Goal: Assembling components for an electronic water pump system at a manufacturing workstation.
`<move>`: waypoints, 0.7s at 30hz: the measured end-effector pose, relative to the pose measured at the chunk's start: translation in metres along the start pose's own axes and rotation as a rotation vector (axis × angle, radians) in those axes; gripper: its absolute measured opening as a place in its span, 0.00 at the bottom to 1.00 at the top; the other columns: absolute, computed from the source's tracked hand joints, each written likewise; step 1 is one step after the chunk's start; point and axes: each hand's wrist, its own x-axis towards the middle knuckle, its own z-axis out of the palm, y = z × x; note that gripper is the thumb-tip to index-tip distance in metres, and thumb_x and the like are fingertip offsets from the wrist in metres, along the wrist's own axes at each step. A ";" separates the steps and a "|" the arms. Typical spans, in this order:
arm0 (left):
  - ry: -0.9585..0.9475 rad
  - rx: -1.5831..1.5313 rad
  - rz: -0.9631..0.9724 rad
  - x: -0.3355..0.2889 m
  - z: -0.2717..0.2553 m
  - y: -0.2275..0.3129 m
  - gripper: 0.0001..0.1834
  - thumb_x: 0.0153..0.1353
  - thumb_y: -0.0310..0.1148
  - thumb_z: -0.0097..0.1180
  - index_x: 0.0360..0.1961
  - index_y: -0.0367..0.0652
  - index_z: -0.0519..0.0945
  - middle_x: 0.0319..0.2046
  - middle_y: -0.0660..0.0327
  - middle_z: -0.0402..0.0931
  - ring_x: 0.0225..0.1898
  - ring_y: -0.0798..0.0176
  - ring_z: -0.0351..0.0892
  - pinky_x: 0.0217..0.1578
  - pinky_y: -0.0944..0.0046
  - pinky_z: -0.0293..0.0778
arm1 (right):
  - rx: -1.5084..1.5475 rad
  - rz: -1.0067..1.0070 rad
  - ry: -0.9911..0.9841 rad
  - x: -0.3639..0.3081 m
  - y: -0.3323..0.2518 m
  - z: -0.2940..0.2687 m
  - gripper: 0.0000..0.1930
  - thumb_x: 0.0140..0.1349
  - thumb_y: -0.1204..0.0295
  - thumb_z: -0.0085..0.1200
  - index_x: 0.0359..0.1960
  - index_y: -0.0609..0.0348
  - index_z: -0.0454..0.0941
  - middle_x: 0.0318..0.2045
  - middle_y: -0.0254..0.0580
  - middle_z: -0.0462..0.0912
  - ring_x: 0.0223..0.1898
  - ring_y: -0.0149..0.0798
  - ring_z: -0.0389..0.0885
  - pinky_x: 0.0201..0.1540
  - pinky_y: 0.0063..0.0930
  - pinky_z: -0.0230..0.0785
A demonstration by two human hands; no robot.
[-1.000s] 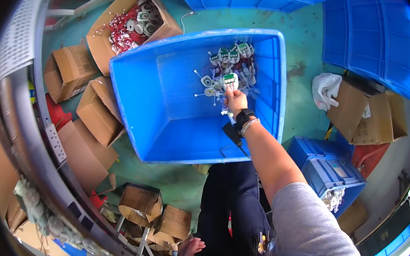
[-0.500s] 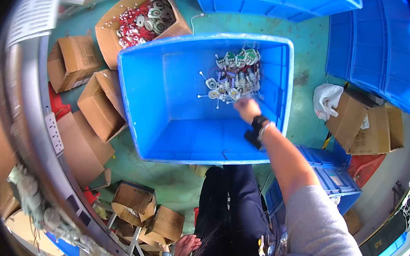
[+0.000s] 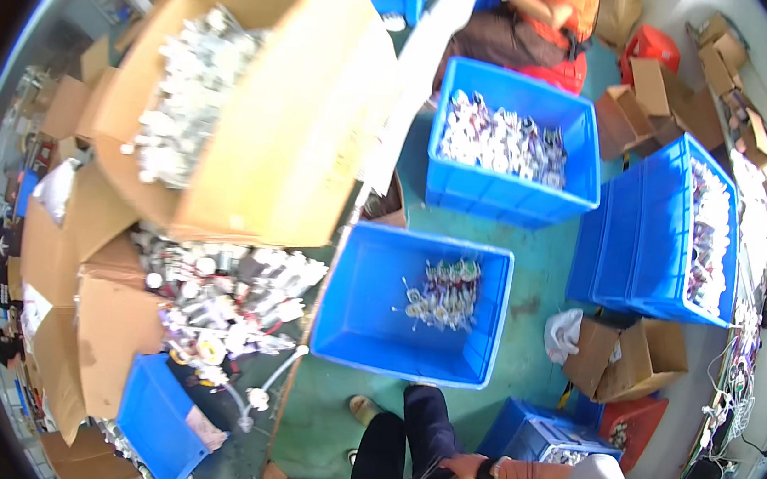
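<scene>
My right hand (image 3: 463, 470), with a dark band at the wrist, lies on my dark trousers (image 3: 426, 424) near the lower edge. Its fingers point left and look loosely stretched, with nothing visible in them. Ahead of my knees stands a large blue plastic bin (image 3: 357, 325). Toward its right side lies a cluster of small motor-like parts (image 3: 443, 296) with white bodies, green boards and wires. The right hand is well apart from that bin. My left hand does not show.
A workbench at left bears an open carton (image 3: 292, 138) of white parts, heaped motor parts (image 3: 221, 298) and a tilted blue tray (image 3: 158, 426). Filled blue bins (image 3: 508, 196) stand ahead and right. Another person (image 3: 534, 23) in orange sits beyond. Cartons (image 3: 658, 358) stand at right.
My right hand has come out of the blue bin, back to my thigh. The view has risen, now showing the bench, more bins and another person. My left hand has left the view.
</scene>
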 end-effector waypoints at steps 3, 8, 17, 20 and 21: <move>0.062 0.099 0.055 -0.006 -0.011 -0.019 0.17 0.53 0.42 0.49 0.34 0.38 0.74 0.29 0.53 0.75 0.30 0.56 0.76 0.32 0.60 0.71 | -0.051 0.138 -0.133 -0.038 -0.030 -0.011 0.33 0.45 0.51 0.53 0.51 0.55 0.61 0.40 0.55 0.73 0.44 0.53 0.70 0.44 0.41 0.63; 0.143 0.264 0.120 -0.007 -0.027 -0.033 0.16 0.52 0.42 0.48 0.34 0.39 0.75 0.30 0.53 0.75 0.29 0.55 0.76 0.32 0.59 0.70 | -0.296 -0.072 -0.118 -0.024 -0.008 0.009 0.24 0.49 0.53 0.50 0.41 0.59 0.68 0.32 0.54 0.75 0.38 0.53 0.73 0.38 0.41 0.64; 0.103 0.431 0.016 -0.150 0.068 -0.065 0.16 0.52 0.42 0.47 0.33 0.40 0.75 0.30 0.53 0.75 0.29 0.54 0.76 0.32 0.57 0.70 | -0.375 0.044 -0.205 0.009 -0.136 -0.028 0.14 0.51 0.61 0.46 0.27 0.62 0.74 0.26 0.52 0.76 0.31 0.48 0.74 0.32 0.39 0.63; 0.039 -0.296 -0.431 -0.201 -0.017 0.032 0.20 0.52 0.47 0.43 0.27 0.41 0.77 0.28 0.50 0.75 0.31 0.50 0.75 0.32 0.54 0.69 | -0.486 0.114 -0.191 0.004 -0.169 -0.034 0.15 0.53 0.61 0.43 0.34 0.59 0.75 0.30 0.50 0.78 0.35 0.43 0.75 0.37 0.36 0.63; 0.124 -0.484 -0.573 -0.223 -0.051 0.041 0.22 0.51 0.50 0.43 0.25 0.40 0.77 0.26 0.48 0.75 0.31 0.49 0.75 0.33 0.53 0.69 | -0.584 0.082 -0.291 0.001 -0.189 -0.032 0.15 0.53 0.61 0.43 0.34 0.59 0.75 0.30 0.50 0.78 0.35 0.43 0.75 0.37 0.36 0.63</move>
